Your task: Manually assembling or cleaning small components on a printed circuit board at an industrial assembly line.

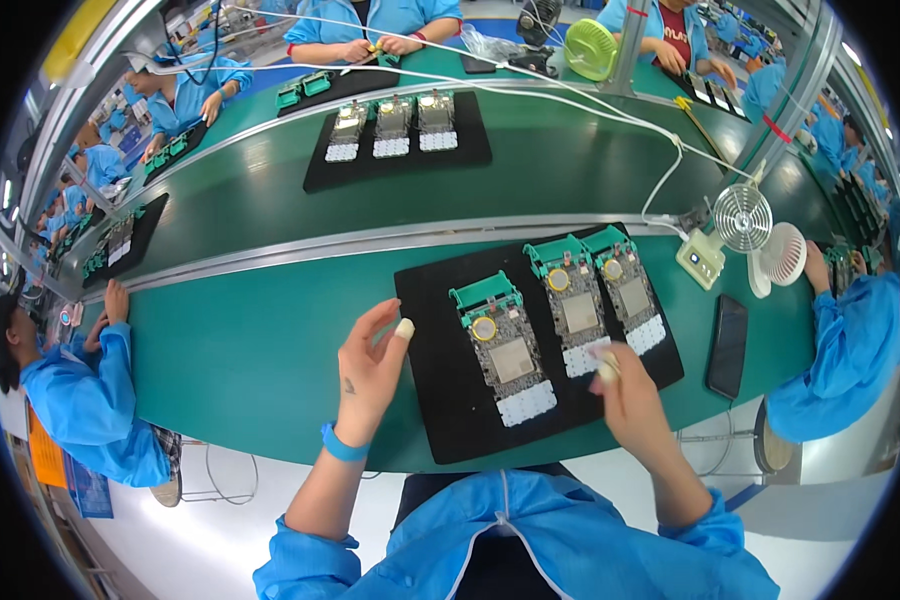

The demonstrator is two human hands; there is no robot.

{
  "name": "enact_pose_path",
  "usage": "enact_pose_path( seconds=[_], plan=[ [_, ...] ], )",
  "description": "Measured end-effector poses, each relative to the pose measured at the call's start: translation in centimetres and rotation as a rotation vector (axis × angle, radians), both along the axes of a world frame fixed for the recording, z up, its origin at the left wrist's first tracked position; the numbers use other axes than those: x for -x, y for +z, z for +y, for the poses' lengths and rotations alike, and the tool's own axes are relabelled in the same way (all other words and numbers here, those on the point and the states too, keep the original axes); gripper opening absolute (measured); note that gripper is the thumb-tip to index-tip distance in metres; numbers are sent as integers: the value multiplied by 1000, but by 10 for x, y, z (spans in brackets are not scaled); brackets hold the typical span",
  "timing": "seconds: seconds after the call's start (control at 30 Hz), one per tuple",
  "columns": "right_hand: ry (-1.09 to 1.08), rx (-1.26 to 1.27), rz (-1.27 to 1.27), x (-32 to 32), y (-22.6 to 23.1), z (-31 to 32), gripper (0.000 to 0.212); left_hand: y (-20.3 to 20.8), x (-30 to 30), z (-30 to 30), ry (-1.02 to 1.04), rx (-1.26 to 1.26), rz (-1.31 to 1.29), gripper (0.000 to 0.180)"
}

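Note:
A black mat (435, 380) lies tilted on the green table before me, bearing three circuit boards with green plastic frames on top, round coin-like discs and white pads at the lower ends. My left hand (368, 375) hovers by the mat's left edge, fingers apart and nothing in it; a pale finger cot covers its thumb tip. The left circuit board (510, 350) is nearest to it. Over the white lower end of the middle circuit board (575, 305) is my right hand (635, 405), its fingertips blurred. The right circuit board (632, 295) lies beside the middle one.
A dark phone (727, 347) lies right of the mat, below small fans (742, 218) and a pale box (701, 260). Beyond a metal rail, another black mat (480, 150) carries three boards on the green conveyor. White cables hang across. Co-workers sit at both sides and opposite.

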State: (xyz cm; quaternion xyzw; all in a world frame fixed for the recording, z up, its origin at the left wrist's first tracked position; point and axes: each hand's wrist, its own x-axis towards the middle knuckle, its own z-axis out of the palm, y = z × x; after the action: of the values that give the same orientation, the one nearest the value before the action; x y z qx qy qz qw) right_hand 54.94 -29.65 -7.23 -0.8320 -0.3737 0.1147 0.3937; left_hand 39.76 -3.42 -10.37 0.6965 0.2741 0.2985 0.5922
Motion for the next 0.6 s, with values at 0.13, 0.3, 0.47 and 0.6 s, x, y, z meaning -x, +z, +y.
enact_pose_path(
  seconds=[0.13, 0.3, 0.47, 0.6],
  plan=[
    [160, 272, -220, -2, 7, -51, 27, 4, -25, 28, -16, 398, -76, 43],
    [20, 254, -334, 6, -26, -60, 30, -15, -67, 71, -55, 605, -201, 45],
    [-43, 189, -433, -10, -39, -32, 28, -48, -101, 65, 152, 58, -179, 32],
    [-56, 112, -514, -37, -44, -5, 27, -62, -100, 61, 326, -529, -90, 30]
  ],
)
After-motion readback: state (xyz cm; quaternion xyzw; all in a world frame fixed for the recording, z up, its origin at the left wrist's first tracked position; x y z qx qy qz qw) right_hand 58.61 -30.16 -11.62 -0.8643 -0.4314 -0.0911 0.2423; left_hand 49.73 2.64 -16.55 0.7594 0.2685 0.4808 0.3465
